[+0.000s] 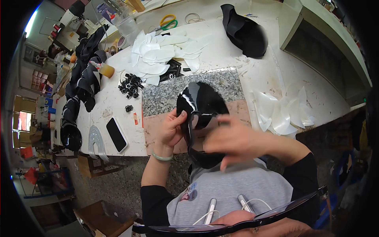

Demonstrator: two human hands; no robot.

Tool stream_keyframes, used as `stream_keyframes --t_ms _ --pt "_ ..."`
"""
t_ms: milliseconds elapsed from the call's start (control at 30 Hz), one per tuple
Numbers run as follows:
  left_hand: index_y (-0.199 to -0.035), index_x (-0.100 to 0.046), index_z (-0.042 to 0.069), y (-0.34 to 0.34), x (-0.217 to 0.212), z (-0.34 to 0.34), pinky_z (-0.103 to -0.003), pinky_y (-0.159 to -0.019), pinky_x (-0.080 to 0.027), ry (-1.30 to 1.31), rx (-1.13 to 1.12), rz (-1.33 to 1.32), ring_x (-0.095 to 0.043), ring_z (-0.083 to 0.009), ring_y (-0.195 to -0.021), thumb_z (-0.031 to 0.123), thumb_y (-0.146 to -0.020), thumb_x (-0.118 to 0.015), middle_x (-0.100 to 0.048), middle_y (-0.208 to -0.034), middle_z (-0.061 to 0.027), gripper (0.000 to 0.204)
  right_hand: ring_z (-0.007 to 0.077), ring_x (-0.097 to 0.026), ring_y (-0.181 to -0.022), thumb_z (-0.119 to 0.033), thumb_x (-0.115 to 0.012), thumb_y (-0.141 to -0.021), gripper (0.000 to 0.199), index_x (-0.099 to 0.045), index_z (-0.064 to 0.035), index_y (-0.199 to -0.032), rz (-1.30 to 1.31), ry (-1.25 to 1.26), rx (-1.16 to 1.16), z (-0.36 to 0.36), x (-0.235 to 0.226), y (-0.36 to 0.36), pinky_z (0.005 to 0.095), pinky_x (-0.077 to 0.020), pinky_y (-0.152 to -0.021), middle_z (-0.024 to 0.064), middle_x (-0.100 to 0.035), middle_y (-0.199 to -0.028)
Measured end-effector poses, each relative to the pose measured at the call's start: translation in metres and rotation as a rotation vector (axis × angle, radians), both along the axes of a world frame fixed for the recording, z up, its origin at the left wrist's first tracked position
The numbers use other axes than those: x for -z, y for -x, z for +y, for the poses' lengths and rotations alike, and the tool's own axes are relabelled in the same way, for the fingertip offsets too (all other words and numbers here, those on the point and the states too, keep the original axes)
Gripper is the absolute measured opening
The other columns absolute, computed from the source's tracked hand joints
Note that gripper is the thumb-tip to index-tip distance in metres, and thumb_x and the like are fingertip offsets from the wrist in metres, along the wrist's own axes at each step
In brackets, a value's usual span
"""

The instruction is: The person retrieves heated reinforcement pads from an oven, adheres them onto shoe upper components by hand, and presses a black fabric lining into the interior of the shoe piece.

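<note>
A glossy black piece that looks like a patent shoe upper (207,100) is held upright at the front of the table, its lower end near my shirt. My left hand (172,128) is closed on its left edge, thumb on the near face. Over its right side is my right hand (237,138), smeared by motion; whether it touches the piece or holds anything I cannot tell. Beneath lies a work surface with a speckled grey stone slab (162,98) and a pinkish board (239,112).
White curved pieces (158,51) are heaped beyond the slab, beside small black parts (130,85). Translucent pieces (282,114) lie at right. A phone (116,135), glue bottle (106,70) and row of black uppers (85,85) are at left. Scissors (167,23) and a matte black piece (244,33) lie farther back.
</note>
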State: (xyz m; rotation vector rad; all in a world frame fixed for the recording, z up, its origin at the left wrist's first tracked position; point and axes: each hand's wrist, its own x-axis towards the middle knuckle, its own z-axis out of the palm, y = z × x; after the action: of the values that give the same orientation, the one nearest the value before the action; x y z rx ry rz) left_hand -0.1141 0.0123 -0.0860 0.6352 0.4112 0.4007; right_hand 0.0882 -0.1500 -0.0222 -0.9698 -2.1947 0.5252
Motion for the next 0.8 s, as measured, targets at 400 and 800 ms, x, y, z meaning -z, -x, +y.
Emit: stream_keyframes --t_ms 400,800 --pt "-0.102 -0.06 -0.003 -0.022 -0.045 0.02 -0.024 -0.069 -0.052 -0.32 -0.001 0.07 -0.064 -0.0126 -0.076 0.013 -0.091 -0.062 -0.067 -0.091 -0.0086 0.02 0.0031 -0.059 -0.067 -0.015 -0.072 -0.084 0.02 -0.066 0.0011 -0.094 0.939 0.835 0.383 0.048 -0.006 -0.085 0.0184 -0.047 -0.059 0.0005 -0.065 -0.078" --pt "-0.089 -0.058 0.002 -0.052 -0.015 0.037 -0.021 -0.062 -0.048 -0.274 -0.275 0.039 -0.058 -0.0084 -0.066 0.015 -0.091 -0.064 -0.063 -0.078 -0.0006 0.014 0.0047 -0.057 -0.081 -0.021 -0.062 -0.092 0.023 -0.061 -0.0007 -0.102 0.732 0.745 0.281 0.078 -0.037 -0.107 0.0215 -0.0475 -0.071 -0.0006 -0.064 -0.087"
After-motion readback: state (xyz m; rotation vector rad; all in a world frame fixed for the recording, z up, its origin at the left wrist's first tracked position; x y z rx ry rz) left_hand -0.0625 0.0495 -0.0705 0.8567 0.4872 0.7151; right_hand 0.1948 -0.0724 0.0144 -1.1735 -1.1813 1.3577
